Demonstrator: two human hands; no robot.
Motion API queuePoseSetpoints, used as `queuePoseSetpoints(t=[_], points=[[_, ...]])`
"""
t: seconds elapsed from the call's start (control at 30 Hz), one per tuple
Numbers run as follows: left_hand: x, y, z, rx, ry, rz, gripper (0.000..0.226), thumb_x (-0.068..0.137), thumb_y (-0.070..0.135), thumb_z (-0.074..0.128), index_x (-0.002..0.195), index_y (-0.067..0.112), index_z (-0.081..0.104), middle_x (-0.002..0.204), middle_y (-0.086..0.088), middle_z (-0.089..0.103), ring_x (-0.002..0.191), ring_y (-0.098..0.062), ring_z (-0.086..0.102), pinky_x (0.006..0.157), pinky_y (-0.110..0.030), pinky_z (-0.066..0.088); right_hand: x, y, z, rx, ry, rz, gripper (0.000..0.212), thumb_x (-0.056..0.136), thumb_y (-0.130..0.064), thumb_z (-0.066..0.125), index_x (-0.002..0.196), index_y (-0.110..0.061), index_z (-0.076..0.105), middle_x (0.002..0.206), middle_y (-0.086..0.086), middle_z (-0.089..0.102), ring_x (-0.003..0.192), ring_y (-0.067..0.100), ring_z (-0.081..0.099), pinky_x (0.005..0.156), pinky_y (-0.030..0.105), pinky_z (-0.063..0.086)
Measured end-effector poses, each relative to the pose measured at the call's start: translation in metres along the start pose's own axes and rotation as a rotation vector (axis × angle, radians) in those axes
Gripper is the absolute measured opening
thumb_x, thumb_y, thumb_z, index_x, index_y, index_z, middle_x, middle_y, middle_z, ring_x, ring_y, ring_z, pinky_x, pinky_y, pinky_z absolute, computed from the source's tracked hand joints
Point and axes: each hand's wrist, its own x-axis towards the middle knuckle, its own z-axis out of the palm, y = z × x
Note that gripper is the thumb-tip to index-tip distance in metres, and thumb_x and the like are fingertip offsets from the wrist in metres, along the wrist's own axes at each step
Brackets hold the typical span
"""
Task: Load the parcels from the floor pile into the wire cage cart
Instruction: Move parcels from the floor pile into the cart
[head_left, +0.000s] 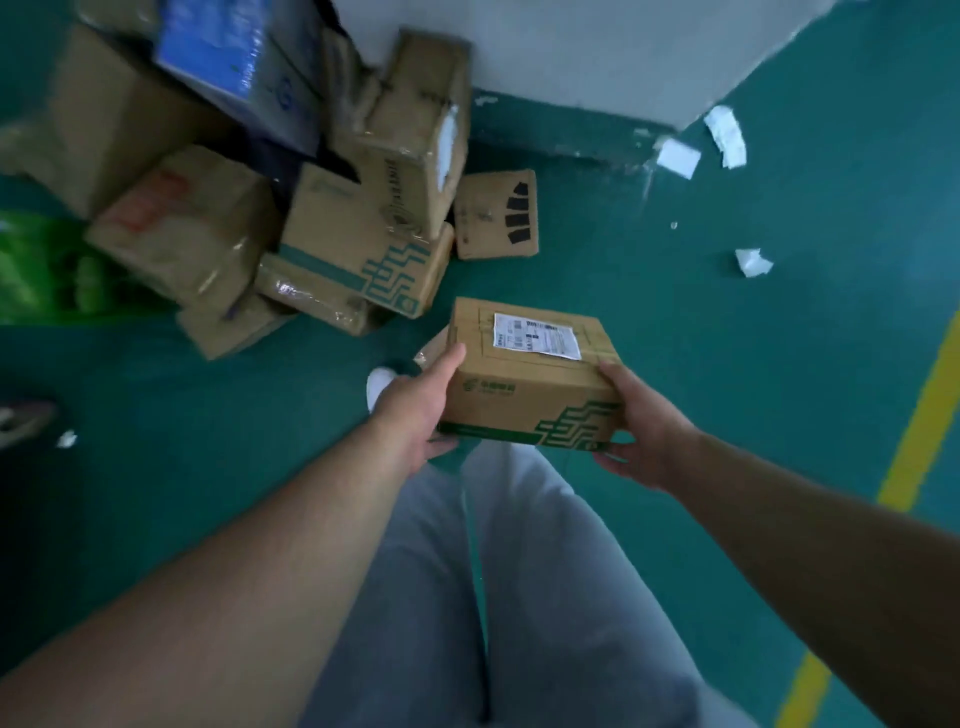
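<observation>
A small cardboard parcel (524, 384) with green print and a white shipping label is held in the air above my legs. My left hand (415, 410) grips its left side, thumb on the top edge and fingers under it. My right hand (641, 426) grips its right side the same way. Behind it, at the upper left, the floor pile of cardboard parcels (291, 208) leans against a white wall. The wire cage cart is not in view.
A small flat box (496, 214) lies alone on the green floor beside the pile. A green plastic bag (47, 270) sits at the far left. Scraps of white paper (724, 137) litter the floor at the right. A yellow floor line (919, 441) runs along the right edge.
</observation>
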Motion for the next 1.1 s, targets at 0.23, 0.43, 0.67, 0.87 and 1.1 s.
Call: queuePoseSetpoints(t=[0.23,0.43,0.67,0.87,1.1], points=[[-0.185,0.003,-0.095,-0.209,0.021,0.183,0.035,0.096,0.056,0.058,0.101,0.023,0.066,0.097,-0.005,0.071,0.094,-0.023,0.067,0.095,-0.041,0.056,-0.184,-0.035,0.048,-0.151,-0.285,-0.228,0.042,0.086,-0.053,0.072,0.112,-0.021,0.066,0.103,0.011,0.064,0.090,0.023,0.063,0.078,0.032,0.055],[-0.255,-0.076,-0.196,-0.507,0.013,0.313,0.044,0.092,0.064,0.057,0.121,0.031,0.063,0.121,-0.008,0.066,0.115,-0.027,0.061,0.108,-0.040,0.044,-0.285,-0.008,0.126,-0.493,-0.431,-0.430,0.045,0.085,-0.058,0.069,0.116,-0.025,0.066,0.108,0.009,0.068,0.103,0.025,0.060,0.085,0.035,0.046],[-0.286,-0.269,-0.315,-0.911,0.052,0.413,0.048,0.087,0.065,0.063,0.122,0.031,0.065,0.122,-0.010,0.064,0.113,-0.030,0.061,0.105,-0.045,0.048,-0.354,0.151,0.252,-0.724,-0.528,-0.540,0.042,0.083,-0.046,0.076,0.115,-0.021,0.068,0.102,0.007,0.068,0.099,0.021,0.059,0.086,0.033,0.044],[-0.292,-0.444,-0.418,-1.157,0.212,0.442,0.042,0.090,0.057,0.065,0.115,0.023,0.071,0.099,-0.007,0.063,0.079,-0.022,0.054,0.086,-0.036,0.049,-0.363,0.326,0.355,-0.907,-0.649,-0.526,0.041,0.085,-0.049,0.072,0.119,-0.026,0.071,0.101,0.000,0.072,0.095,0.016,0.059,0.077,0.031,0.041],[-0.307,-0.580,-0.510,-1.461,0.432,0.399,0.043,0.091,0.057,0.063,0.118,0.024,0.068,0.112,-0.007,0.064,0.087,-0.023,0.058,0.079,-0.032,0.053,-0.391,0.479,0.466,-1.171,-0.751,-0.529,0.045,0.084,-0.051,0.073,0.119,-0.024,0.066,0.107,0.003,0.069,0.100,0.020,0.057,0.081,0.034,0.041]])
